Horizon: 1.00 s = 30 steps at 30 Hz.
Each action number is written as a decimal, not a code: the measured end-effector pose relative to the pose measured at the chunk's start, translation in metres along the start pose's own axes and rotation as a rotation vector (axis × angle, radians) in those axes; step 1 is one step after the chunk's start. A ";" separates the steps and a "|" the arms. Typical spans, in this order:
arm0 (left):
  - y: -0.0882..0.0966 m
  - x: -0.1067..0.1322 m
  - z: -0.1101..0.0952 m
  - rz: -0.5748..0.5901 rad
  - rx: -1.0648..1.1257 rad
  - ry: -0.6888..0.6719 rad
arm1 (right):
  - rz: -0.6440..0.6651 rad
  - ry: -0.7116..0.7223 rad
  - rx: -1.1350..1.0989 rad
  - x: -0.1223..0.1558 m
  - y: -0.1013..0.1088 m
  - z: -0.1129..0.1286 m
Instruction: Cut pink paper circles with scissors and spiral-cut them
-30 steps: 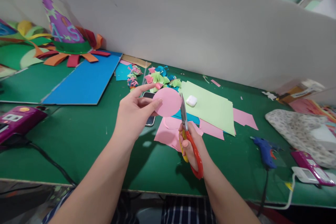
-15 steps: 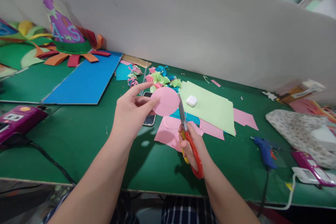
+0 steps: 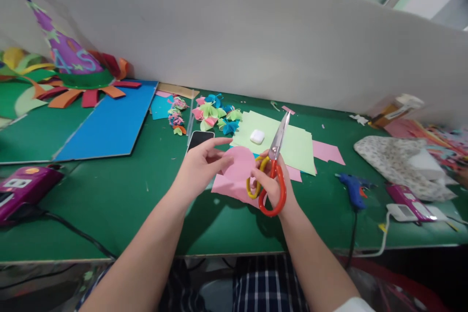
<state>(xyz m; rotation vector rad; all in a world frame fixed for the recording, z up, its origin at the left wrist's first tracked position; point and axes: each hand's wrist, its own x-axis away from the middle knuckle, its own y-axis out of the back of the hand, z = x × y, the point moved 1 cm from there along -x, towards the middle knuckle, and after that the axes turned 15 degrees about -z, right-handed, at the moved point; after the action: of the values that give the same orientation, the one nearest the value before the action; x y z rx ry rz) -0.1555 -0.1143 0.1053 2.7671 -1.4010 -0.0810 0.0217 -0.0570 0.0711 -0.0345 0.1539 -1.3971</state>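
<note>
One long white partition (image 3: 234, 34) runs across the far side of the green table (image 3: 109, 204). A blue board (image 3: 109, 122) lies flat at far left. At its far end stands a purple cone hat (image 3: 66, 53) on a green brim with orange and red strips fanning out. A patterned cloth (image 3: 395, 161) is heaped at far right. Light green sheets (image 3: 296, 148) are stacked at centre, overlapping pink sheets (image 3: 228, 187) that spread toward the near edge.

Both forearms reach in from the bottom of the head view, and the hands meet above the pink sheets. The left hand (image 3: 203, 165) is closed in a pinch, thumb and fingers on the left edge of a pink paper circle (image 3: 239, 163). It holds the circle just above the table, low over the pink sheets. The right hand (image 3: 274, 185) is just beside the circle's right edge, fingers through the handles of the scissors (image 3: 275, 161), one loop red and one yellow. The blades are shut and point up and away toward the partition, tilted right.

A magenta device (image 3: 25, 187) with a black cord sits at the left edge. A blue glue gun (image 3: 353, 186) lies right of the hands, well apart from them. A dark phone (image 3: 199, 139) lies flat just beyond the left hand. Folded paper flowers (image 3: 215, 112) in green, blue and pink cluster beyond the phone. A small white case (image 3: 257, 136) rests on the light green sheets.
</note>
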 end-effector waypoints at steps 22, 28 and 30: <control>-0.011 0.018 0.000 -0.157 0.355 0.134 | -0.002 0.272 0.327 0.019 0.021 -0.004; -0.013 0.024 -0.005 -0.183 0.352 0.097 | -0.194 0.330 0.384 0.034 0.016 -0.002; -0.013 0.025 -0.005 -0.185 0.325 0.079 | -0.146 0.235 0.259 0.037 0.014 0.003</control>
<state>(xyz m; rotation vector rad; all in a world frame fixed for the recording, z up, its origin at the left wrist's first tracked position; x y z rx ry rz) -0.1301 -0.1263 0.1083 3.1153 -1.2329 0.2717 0.0419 -0.0916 0.0695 0.3403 0.1670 -1.5551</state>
